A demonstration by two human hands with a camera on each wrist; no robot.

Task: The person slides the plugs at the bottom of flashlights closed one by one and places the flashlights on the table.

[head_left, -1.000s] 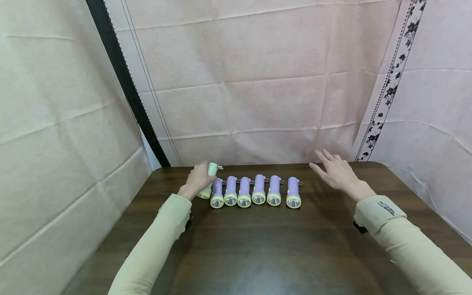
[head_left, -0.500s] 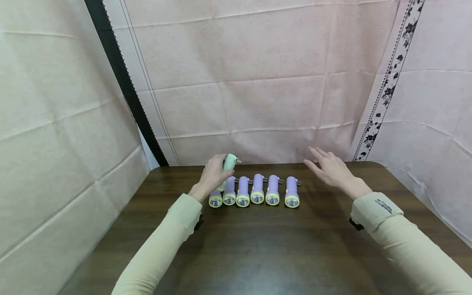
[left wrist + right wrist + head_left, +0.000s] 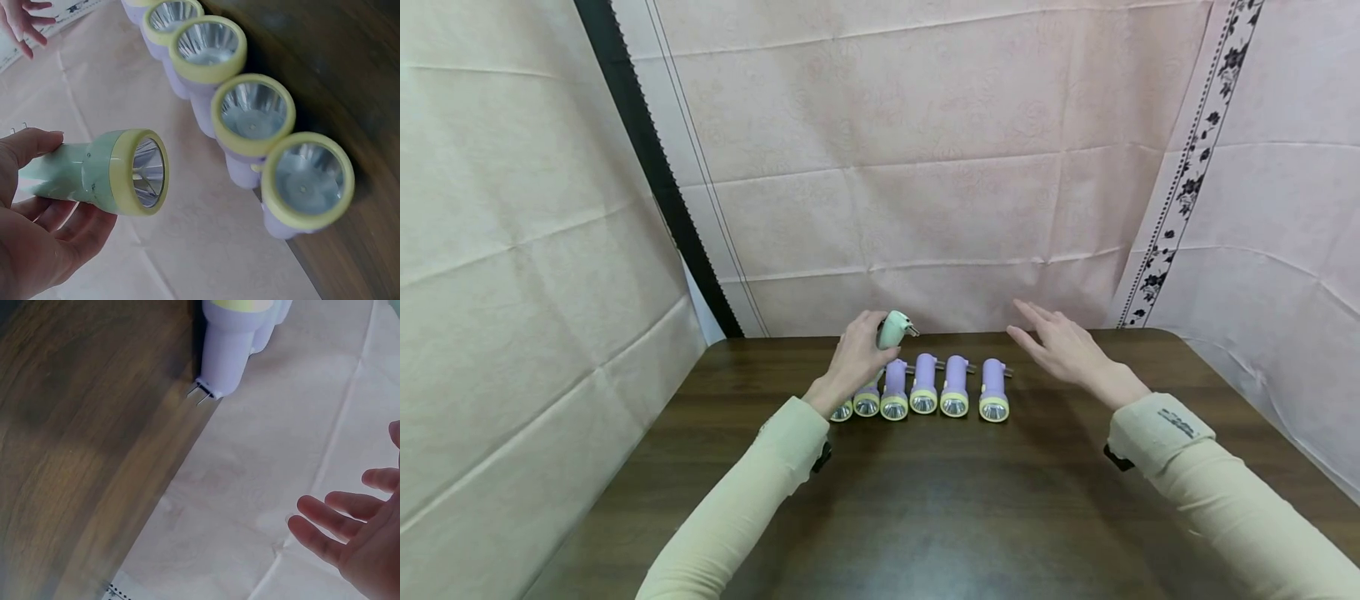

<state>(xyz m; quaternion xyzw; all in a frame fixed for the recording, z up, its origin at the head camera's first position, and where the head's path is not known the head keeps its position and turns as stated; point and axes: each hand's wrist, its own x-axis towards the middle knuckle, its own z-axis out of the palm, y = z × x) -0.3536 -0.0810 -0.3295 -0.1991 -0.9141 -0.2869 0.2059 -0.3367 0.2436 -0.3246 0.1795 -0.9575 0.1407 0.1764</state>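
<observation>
A mint-green flashlight point(image 3: 81, 169) with a yellow rim and fold-out plug prongs is gripped in my left hand point(image 3: 856, 350), held up above the row. Thumb and fingers wrap its body in the left wrist view, lens pointing outward. Below it, several purple flashlights point(image 3: 923, 383) with yellow rims stand in a row on the table, lenses toward me; the left hand partly covers the leftmost ones in the head view. My right hand point(image 3: 1060, 346) hovers to the right of the row, fingers spread, holding nothing. The rightmost purple flashlight point(image 3: 228, 353) shows its two metal prongs.
The dark wooden table point(image 3: 925, 500) ends at a back edge just behind the flashlights. Pale cloth point(image 3: 940, 208) hangs behind it and at both sides. A slightly wider gap separates the rightmost flashlight from its neighbour.
My left hand has lifted the mint-green flashlight from the row's left end and carried it rightward over the purple ones. My right hand has drifted slightly left.
</observation>
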